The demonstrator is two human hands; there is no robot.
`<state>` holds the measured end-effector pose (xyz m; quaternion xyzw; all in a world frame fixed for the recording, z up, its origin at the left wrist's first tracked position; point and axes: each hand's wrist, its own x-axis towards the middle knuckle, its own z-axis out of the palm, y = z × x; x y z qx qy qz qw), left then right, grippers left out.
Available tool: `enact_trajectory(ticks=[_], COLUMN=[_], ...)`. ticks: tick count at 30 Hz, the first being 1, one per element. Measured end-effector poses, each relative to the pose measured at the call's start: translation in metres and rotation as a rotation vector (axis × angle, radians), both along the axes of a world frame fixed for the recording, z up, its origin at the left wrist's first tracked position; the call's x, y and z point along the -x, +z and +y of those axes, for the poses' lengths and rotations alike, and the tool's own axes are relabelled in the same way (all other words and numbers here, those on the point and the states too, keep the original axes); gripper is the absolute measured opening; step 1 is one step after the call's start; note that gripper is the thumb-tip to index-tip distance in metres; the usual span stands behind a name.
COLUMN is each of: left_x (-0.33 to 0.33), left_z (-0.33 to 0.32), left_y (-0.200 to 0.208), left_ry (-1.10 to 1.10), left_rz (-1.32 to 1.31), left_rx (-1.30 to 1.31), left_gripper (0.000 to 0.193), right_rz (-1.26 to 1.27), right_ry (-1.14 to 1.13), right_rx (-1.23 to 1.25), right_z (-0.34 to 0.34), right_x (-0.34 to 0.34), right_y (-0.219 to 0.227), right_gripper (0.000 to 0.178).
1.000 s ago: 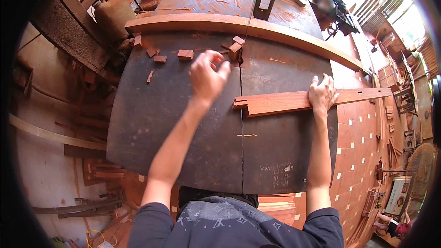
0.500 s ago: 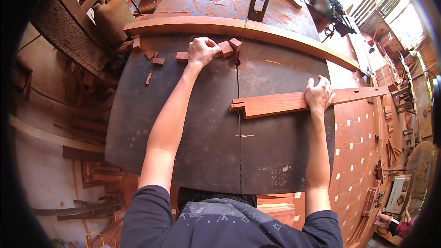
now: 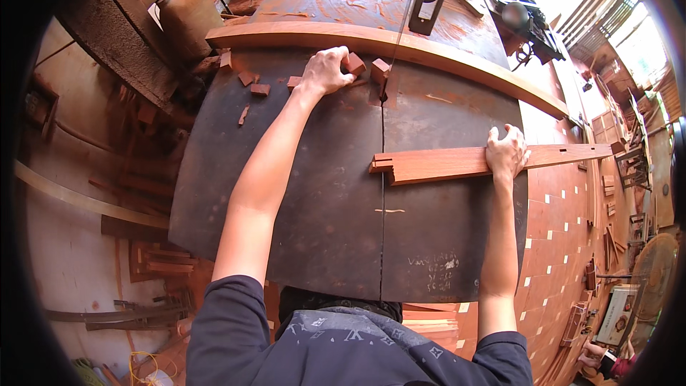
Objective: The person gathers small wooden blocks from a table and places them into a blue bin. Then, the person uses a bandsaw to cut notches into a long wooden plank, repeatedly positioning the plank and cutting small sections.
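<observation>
At upper centre, the left hand (image 3: 326, 71) touches a small block (image 3: 356, 64), finger grip unclear; slipping rightward risks the blade (image 3: 406, 14). Right of centre, the right hand (image 3: 507, 153) grasps the notched board (image 3: 439, 164), overhanging the desk (image 3: 321, 200); loosening could tip it.

Pale handwriting stands on the dark metal bandsaw table (image 3: 321, 207), on the part right of the blade slot, toward the wearer's edge. The handwriting (image 3: 432, 271) runs in several short stacked rows: the top one looks like a word, and those under it look like figures, partly smudged. The wearer's dark T-shirt (image 3: 321, 361) bears a printed monogram (image 3: 354, 334) across the chest, set among small pale floral emblems. At the far right, a whitish box (image 3: 616, 311) carries dark lettering along its side, tilted steeply and small in view.
</observation>
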<state>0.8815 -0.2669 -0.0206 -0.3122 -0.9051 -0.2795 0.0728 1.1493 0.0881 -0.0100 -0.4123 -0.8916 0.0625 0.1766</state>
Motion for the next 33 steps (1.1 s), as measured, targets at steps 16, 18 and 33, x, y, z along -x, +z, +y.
enact_trajectory(ticks=[16, 18, 33], left_x=[-0.014, -0.011, -0.011], left_z=[-0.015, -0.009, -0.017], left_y=[-0.019, -0.018, -0.012], left_ry=[-0.471, -0.464, -0.357], left_rz=[-0.398, -0.317, -0.507], left_rx=[-0.2, -0.146, -0.242], left_gripper=[0.047, 0.046, 0.035], right_rz=[0.005, 0.002, 0.011], right_ry=[-0.011, -0.013, -0.02], right_rx=[-0.003, -0.003, 0.012], right_z=[-0.002, -0.001, -0.002], right_x=[0.002, 0.001, 0.0], right_y=[0.001, 0.0, 0.001], right_gripper=[0.052, 0.052, 0.052])
